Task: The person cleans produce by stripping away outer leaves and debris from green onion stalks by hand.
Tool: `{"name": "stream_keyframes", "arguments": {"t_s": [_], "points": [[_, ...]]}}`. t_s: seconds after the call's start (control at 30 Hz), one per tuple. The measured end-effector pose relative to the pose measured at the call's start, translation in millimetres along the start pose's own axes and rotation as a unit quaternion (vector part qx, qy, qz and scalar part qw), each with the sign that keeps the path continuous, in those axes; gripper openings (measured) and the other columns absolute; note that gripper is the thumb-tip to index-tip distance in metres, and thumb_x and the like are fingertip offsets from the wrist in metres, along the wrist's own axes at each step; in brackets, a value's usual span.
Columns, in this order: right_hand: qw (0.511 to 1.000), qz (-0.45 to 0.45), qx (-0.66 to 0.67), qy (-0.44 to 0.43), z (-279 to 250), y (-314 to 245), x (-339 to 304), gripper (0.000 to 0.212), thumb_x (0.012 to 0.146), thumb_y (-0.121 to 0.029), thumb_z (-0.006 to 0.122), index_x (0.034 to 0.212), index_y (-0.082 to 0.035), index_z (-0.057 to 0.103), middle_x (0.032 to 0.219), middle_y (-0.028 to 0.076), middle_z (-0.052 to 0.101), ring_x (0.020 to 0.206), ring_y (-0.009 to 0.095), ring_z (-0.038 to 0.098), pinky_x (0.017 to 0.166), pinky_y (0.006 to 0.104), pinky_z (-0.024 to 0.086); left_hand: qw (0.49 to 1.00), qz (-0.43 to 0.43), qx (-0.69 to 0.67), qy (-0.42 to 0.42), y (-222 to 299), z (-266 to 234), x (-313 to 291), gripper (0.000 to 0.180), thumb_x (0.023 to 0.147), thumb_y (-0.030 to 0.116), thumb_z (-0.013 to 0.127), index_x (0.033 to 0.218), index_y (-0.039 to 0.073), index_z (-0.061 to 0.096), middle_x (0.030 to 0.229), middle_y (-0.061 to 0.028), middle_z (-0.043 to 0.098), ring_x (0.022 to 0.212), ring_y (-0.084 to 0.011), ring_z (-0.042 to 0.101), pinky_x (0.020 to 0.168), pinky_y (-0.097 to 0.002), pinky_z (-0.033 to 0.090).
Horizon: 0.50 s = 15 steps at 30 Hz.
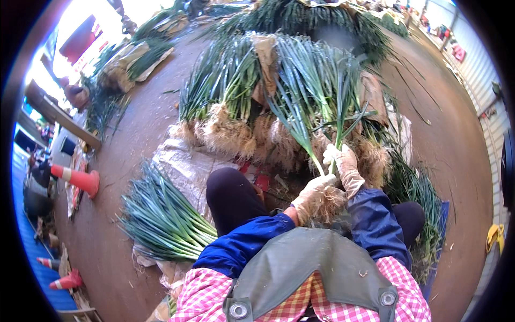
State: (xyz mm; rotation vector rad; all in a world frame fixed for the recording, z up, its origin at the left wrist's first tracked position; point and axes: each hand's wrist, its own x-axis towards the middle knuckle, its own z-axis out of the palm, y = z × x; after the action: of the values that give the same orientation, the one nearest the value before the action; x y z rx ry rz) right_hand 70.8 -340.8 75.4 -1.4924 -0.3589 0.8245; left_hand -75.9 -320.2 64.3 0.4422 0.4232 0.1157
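Both my hands wear pale gloves and meet in front of my apron. My left hand (311, 197) is closed round the white lower stems of some spring onions (304, 140), whose tangled roots (328, 205) hang beside it. Just beyond, my right hand (347, 165) is closed on an upright stem of the same spring onions, its fingers pinched near the base of the leaves. The held leaves fan away from me. Directly ahead lies a big heap of spring onions (228, 88), their shaggy, soil-stained roots (228, 134) toward me.
On my left, a neat bundle of spring onions (166, 217) lies on pale sacking (179, 166). Stripped leaves (421, 206) are piled at my right. An orange cone (80, 180) stands tilted at the left, near a wooden beam (64, 115). More spring onions (300, 21) lie farther off.
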Motion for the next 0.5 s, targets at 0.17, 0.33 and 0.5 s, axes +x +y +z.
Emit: {"name": "stream_keyframes", "arguments": {"t_s": [0.17, 0.33, 0.5], "points": [[0.991, 0.111, -0.079, -0.015, -12, 18, 24, 0.027, 0.086, -0.032, 0.068, 0.092, -0.007, 0.06, 0.079, 0.002, 0.062, 0.061, 0.012, 0.056, 0.058, 0.0269, 0.046, 0.999, -0.016, 0.024, 0.038, -1, 7, 10, 0.01, 0.084, 0.012, 0.063, 0.091, 0.004, 0.063, 0.074, -0.0059, 0.062, 0.059, -0.0167, 0.058, 0.052, -0.0306, 0.048], [0.835, -0.237, -0.488, 0.091, -3, 17, 16, 0.036, 0.092, -0.034, 0.049, 0.074, -0.007, 0.064, 0.064, 0.009, 0.062, 0.059, 0.029, 0.062, 0.053, 0.0411, 0.045, 0.997, -0.003, -0.062, 0.041, 15, 8, -9, 0.012, 0.083, 0.018, 0.063, 0.08, 0.007, 0.061, 0.064, -0.0035, 0.058, 0.052, -0.0161, 0.055, 0.047, -0.0299, 0.044], [0.849, -0.222, -0.464, 0.117, -22, 15, 19, 0.048, 0.096, -0.045, 0.044, 0.077, -0.003, 0.06, 0.066, 0.013, 0.059, 0.061, 0.03, 0.06, 0.055, 0.0417, 0.043, 0.993, 0.106, -0.033, 0.051, -18, -7, 33, 0.01, 0.084, 0.013, 0.063, 0.081, 0.004, 0.065, 0.066, -0.0003, 0.059, 0.055, -0.0115, 0.052, 0.051, -0.0262, 0.042]]}}
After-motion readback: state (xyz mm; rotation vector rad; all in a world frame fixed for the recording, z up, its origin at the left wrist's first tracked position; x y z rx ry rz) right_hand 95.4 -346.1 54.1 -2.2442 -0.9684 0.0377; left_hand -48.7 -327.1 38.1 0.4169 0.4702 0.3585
